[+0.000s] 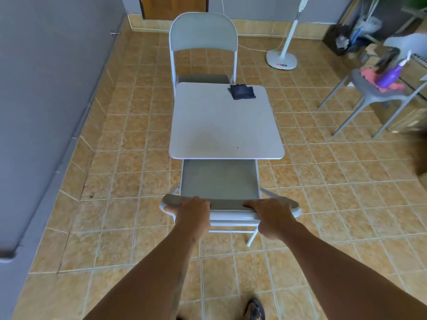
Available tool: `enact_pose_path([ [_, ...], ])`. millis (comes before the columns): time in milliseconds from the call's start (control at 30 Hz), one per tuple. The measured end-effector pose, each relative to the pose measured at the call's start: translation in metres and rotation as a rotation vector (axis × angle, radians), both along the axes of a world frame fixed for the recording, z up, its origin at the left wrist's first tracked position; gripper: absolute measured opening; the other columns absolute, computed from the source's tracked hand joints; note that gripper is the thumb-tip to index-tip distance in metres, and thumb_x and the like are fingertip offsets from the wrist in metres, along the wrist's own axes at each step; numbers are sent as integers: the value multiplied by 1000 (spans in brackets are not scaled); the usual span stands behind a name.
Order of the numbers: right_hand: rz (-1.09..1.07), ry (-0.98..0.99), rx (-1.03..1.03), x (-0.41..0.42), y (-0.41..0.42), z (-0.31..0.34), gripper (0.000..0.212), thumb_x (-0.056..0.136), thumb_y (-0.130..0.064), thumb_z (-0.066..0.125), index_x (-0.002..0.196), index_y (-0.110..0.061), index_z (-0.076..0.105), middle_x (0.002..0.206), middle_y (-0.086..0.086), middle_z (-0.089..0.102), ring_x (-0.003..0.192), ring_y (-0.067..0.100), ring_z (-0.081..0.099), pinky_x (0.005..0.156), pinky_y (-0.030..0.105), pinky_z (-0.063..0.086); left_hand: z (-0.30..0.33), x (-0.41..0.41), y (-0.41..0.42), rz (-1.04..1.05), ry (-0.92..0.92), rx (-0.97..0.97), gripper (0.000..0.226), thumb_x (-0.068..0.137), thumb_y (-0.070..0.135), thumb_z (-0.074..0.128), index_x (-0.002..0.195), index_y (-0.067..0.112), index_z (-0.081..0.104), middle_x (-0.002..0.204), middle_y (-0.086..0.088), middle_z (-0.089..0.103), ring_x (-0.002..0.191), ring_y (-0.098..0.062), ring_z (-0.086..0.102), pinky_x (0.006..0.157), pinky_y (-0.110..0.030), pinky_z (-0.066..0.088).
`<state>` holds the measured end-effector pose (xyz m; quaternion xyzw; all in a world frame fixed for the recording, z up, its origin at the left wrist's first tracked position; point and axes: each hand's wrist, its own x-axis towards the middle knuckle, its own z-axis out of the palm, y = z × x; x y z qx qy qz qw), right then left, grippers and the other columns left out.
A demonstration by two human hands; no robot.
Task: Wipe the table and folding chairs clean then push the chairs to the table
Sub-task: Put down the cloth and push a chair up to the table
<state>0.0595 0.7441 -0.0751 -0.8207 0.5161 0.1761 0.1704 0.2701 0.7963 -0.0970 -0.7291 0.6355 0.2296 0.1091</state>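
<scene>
Both hands, left hand (193, 212) and right hand (270, 218), grip near chair (219, 179) backrest, seat partly under table (226, 121) near edge; pushing step; next, shove further in.

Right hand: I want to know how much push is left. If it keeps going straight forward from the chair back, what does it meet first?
Probably the table edge; the right hand first crosses only the near chair seat. Depth is unclear.

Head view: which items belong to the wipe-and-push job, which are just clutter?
Job:
- table
- dark cloth on its far right corner
- near folding chair, backrest gripped by left hand and right hand
- far folding chair

Clutter:
- standing fan
- grey plastic chair carrying a purple spray bottle
</scene>
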Motion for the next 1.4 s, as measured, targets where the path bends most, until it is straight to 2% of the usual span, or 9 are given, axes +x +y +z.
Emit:
enact_pose_path([
  [100, 4, 13, -35, -7, -11, -9, 74, 68, -10, 54, 129, -50, 42, 118, -18, 63, 110, 18, 58, 91, 54, 43, 2, -8, -4, -14, -35, 4, 45, 82, 4, 56, 124, 20, 61, 115, -7, 58, 108, -31, 58, 93, -50, 50],
  [200, -4, -1, -42, -2, -16, -9, 72, 70, -10, 53, 128, -51, 43, 117, -19, 62, 111, 19, 57, 92, 55, 37, 8, -1, -9, -18, -14, 10, 48, 83, 3, 56, 128, 20, 59, 119, -6, 58, 109, -27, 59, 81, -38, 48],
  [333, 5, 44, -51, -4, -12, 2, 71, 75, -9, 56, 133, -49, 43, 124, -16, 59, 116, 20, 52, 98, 60, 29, 10, 8, -6, -7, 86, 45, 66, 81, 5, 55, 143, 28, 50, 130, -5, 59, 117, -27, 59, 95, -36, 52],
  [533, 27, 17, -66, -11, -4, -2, 66, 77, -10, 57, 132, -45, 46, 126, -12, 59, 119, 23, 50, 102, 58, 25, 9, 16, 1, -37, 24, 82, 72, 82, 8, 55, 145, 40, 45, 129, 3, 65, 116, -21, 61, 91, -30, 52],
  [867, 66, 19, -93, -19, -34, 2, 66, 80, -13, 55, 136, -47, 43, 126, -12, 59, 116, 24, 51, 102, 59, 27, 21, 8, -26, -43, 10, 102, 69, 80, 10, 50, 142, 39, 50, 115, 1, 68, 98, -22, 66, 84, -39, 59],
  [1067, 84, 0, -119, -19, -61, -2, 65, 75, -15, 55, 132, -45, 45, 116, -12, 61, 108, 23, 54, 98, 55, 32, 15, 11, -44, -12, -5, 64, 70, 74, 12, 48, 137, 44, 52, 98, 2, 65, 80, -22, 64, 76, -41, 61],
  [1200, 12, -178, 36, -31, -57, -11, 64, 70, -22, 60, 130, -39, 49, 119, -12, 59, 114, 19, 51, 104, 48, 30, 8, 10, -40, -6, -19, 91, 68, 74, 11, 49, 133, 43, 55, 95, 3, 64, 75, -21, 63, 74, -41, 61],
  [1300, -95, -303, 8, -52, -59, -11, 55, 79, -45, 62, 132, -36, 53, 124, -13, 60, 121, 18, 51, 108, 43, 32, 14, 17, -44, -16, -6, 74, 68, 80, 7, 47, 139, 43, 51, 111, -1, 65, 89, -26, 63, 81, -41, 58],
  [1400, -187, -367, 61, -59, -56, -10, 54, 83, -51, 60, 135, -38, 52, 134, -9, 56, 130, 22, 43, 106, 45, 38, 19, 29, -46, 12, 6, 49, 69, 82, 5, 47, 140, 42, 49, 120, -1, 62, 99, -26, 62, 83, -39, 56],
])
